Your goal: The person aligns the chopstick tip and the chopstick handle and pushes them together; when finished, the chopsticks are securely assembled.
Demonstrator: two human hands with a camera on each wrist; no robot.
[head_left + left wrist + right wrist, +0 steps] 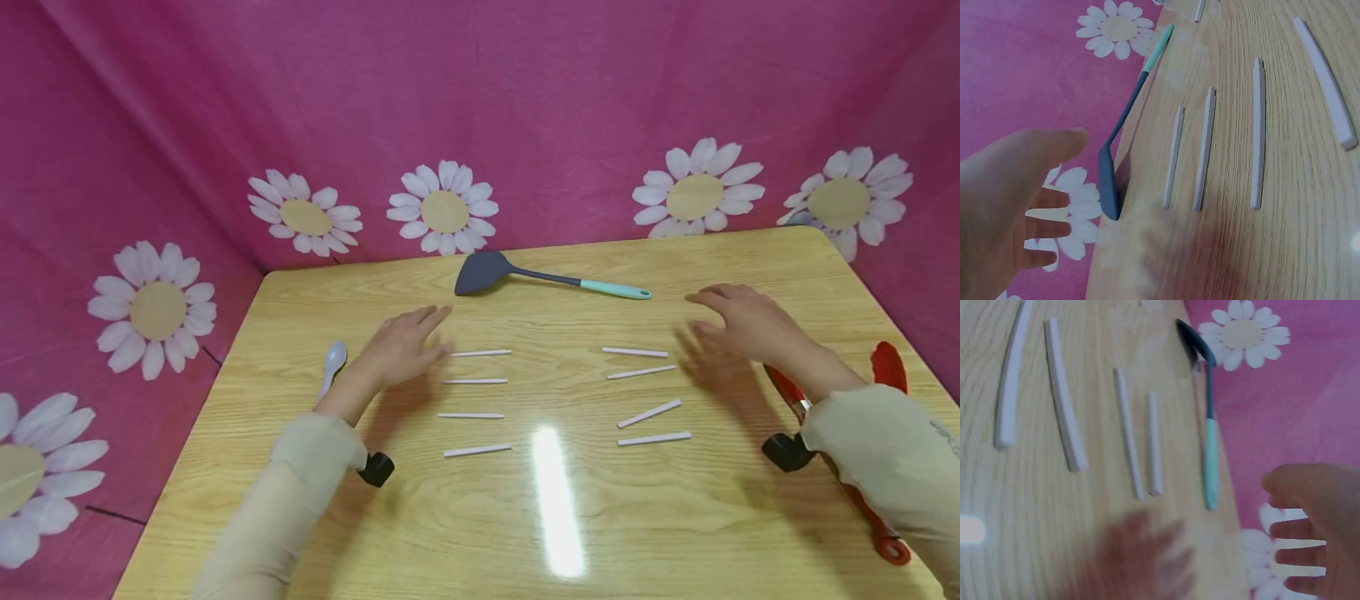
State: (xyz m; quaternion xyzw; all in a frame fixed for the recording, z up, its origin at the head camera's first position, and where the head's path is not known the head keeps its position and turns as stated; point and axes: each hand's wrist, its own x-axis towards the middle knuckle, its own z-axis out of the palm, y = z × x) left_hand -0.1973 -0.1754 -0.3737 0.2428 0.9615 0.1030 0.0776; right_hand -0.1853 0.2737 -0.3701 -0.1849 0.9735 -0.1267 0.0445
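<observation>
My left hand (401, 350) hovers over the left part of the table, fingers spread and relaxed, holding nothing. Its fingertips are nearest the far end of a left column of several thin white sticks (474, 415). On the other side my right hand (757, 329) hangs above the wood, likewise with nothing in its grasp. To its left lies a second column of several white sticks (654, 438), some slanted. Beyond both columns is a turner spatula (482, 273) with a dark blade and a mint handle, its handle end towards the right hand.
A pale spoon (335, 358) lies by the left wrist, its handle partly hidden by the forearm. Red tongs (889, 367) lie under the right forearm, largely covered. Pink flowered cloth (555, 125) hangs along the table's back and sides.
</observation>
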